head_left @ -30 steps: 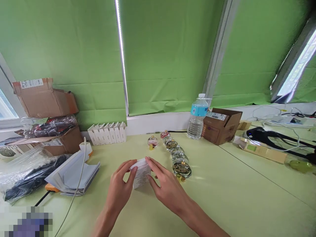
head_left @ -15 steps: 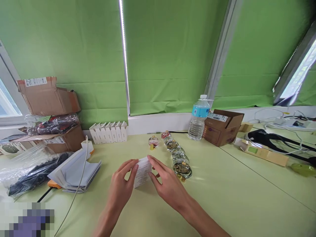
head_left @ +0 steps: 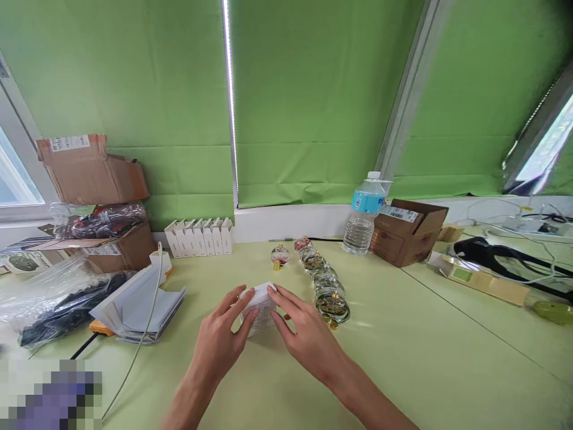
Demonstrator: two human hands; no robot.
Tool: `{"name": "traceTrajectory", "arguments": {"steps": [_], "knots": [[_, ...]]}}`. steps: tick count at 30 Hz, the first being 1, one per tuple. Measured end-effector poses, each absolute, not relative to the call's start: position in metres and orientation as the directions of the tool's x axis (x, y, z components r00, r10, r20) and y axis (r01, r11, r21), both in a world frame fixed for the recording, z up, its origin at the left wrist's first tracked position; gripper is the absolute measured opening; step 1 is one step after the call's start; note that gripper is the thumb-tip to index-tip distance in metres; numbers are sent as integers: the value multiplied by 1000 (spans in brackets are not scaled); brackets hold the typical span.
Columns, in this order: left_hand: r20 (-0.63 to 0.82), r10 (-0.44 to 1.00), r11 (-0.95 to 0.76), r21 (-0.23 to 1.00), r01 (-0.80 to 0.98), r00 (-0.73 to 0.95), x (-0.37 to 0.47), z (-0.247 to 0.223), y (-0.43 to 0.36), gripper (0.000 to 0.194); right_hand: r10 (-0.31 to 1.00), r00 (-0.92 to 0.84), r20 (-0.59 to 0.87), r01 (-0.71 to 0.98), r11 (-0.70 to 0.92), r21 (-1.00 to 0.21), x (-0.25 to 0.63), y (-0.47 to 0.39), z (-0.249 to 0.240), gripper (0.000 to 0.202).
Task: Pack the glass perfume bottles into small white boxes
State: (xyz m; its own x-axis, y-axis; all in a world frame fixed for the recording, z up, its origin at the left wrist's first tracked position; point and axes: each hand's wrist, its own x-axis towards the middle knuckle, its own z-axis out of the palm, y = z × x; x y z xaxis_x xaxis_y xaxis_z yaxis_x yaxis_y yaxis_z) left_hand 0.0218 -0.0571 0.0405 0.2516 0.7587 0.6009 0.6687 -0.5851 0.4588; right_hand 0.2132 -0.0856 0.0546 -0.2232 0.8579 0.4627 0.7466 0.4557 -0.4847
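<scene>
A small white box (head_left: pixel 262 321) with fine print stands on the table between my hands. My left hand (head_left: pixel 226 334) grips its left side, thumb on the printed face and fingers at the top edge. On the right, my right hand (head_left: pixel 302 334) holds the box with its fingertips at the top corner and the thumb by the side. Behind the box sits a round glass bottle (head_left: pixel 280 255) with a gold part. A row of similar glass bottles (head_left: pixel 329 286) with gold fittings runs back from beside my right hand.
Several white boxes (head_left: pixel 199 237) stand in a row at the back. Papers (head_left: pixel 143 310), a cable (head_left: pixel 150 316) and stacked cartons (head_left: pixel 94 173) lie left. Right are a water bottle (head_left: pixel 363 215), an open brown carton (head_left: pixel 405 233) and black straps (head_left: pixel 487 254).
The white box has turned or tilted slightly, so its top face now shows more. My left fingers have spread along its top edge. The whole view has shifted a little.
</scene>
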Motion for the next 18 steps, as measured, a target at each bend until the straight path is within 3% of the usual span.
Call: {"name": "traceTrajectory", "arguments": {"steps": [3,5,9,13,16,18], "knots": [[624,729,-603,388,697,284,20,36,-59,38,854,-214,474,723,465,-511,212,-87,55,46],[615,739,-603,422,677,275,21,35,-60,38,854,-218,472,719,467,-515,211,-89,56,50],[533,829,-530,657,536,168,25,41,-61,32,886,-236,400,723,435,-537,209,-91,53,59],[319,948,-312,917,250,10,26,44,-58,37,938,-210,276,694,342,-633,204,-95,50,78],[163,980,-179,972,152,110,25,37,-57,40,932,-269,245,619,362,-697,199,-101,56,85],[103,973,-140,976,169,208,25,30,-58,62,897,-361,254,537,423,-730,195,-104,62,78]]}}
